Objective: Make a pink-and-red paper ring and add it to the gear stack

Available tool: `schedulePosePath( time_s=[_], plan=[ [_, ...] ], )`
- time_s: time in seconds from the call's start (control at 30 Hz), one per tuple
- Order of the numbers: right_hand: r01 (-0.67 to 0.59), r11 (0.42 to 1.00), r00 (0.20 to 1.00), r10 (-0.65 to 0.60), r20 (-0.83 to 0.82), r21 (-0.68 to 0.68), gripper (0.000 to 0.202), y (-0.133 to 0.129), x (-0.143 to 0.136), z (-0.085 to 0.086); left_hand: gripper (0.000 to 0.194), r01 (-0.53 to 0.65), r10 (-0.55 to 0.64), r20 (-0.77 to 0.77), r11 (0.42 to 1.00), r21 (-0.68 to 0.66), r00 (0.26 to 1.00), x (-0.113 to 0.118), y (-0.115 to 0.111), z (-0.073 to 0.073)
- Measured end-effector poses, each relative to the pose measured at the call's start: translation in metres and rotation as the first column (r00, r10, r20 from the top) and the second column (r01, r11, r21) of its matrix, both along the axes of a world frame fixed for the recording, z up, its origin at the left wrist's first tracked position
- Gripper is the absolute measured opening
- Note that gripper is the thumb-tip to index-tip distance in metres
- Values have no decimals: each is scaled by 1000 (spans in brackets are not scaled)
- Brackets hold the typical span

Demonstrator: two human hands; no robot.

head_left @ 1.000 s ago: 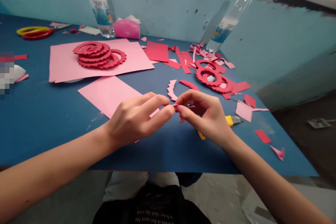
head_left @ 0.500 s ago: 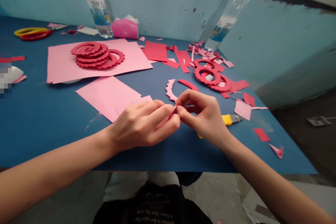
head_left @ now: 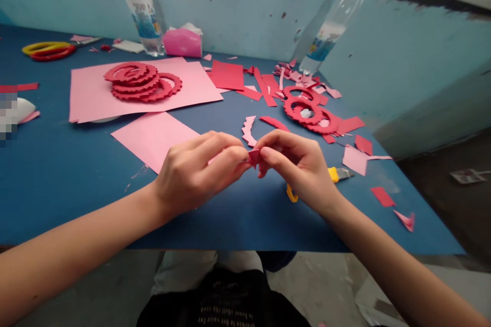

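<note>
Between my fingertips is a small folded piece of red paper [head_left: 253, 156], mostly covered by the fingers. My left hand [head_left: 201, 171] pinches its left end, palm down. The thumb and fingers of my right hand [head_left: 297, 166] close on its right end. Just beyond the hands lie a pink zigzag-edged paper strip [head_left: 248, 130] and a red curved strip [head_left: 274, 122]. Under my right hand is a yellow-handled utility knife [head_left: 333, 174], its blade end pointing right. A pink paper sheet [head_left: 153, 138] lies partly behind my left hand.
Red toothed paper rings [head_left: 134, 82] are piled on a large pink sheet [head_left: 88, 94]. More rings [head_left: 307, 112] and scraps lie at the right. Scissors [head_left: 48, 51], a tissue pack [head_left: 183, 43] and two bottles [head_left: 146, 25] stand or lie along the wall.
My left hand has shifted slightly left and its fingers have curled in more. The red paper between the hands shows more now. My right hand has barely moved.
</note>
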State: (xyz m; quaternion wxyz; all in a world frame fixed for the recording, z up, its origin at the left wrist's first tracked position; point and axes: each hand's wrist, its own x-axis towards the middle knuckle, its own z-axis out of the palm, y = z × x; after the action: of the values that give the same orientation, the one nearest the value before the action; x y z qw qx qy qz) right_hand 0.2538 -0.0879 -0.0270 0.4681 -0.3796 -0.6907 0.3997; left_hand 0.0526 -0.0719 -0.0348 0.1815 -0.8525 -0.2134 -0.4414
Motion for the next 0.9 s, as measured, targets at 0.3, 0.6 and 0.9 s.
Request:
schedulePosePath(
  time_s=[0.3, 0.6, 0.9],
  plan=[
    [-12, 999, 998, 10, 64, 42, 10, 0, 0, -4, 10, 241, -27, 362, 792, -561, 932, 2, 10, -2],
    [10, 994, 996, -19, 85, 105, 24, 2, -2, -5, 8, 369, -71, 432, 655, -660, 899, 5, 6, -2],
    [60, 985, 989, -81, 125, 164, 11, 3, -1, -7, 18, 407, -152, 413, 645, -647, 898, 4, 3, -3]
  ],
)
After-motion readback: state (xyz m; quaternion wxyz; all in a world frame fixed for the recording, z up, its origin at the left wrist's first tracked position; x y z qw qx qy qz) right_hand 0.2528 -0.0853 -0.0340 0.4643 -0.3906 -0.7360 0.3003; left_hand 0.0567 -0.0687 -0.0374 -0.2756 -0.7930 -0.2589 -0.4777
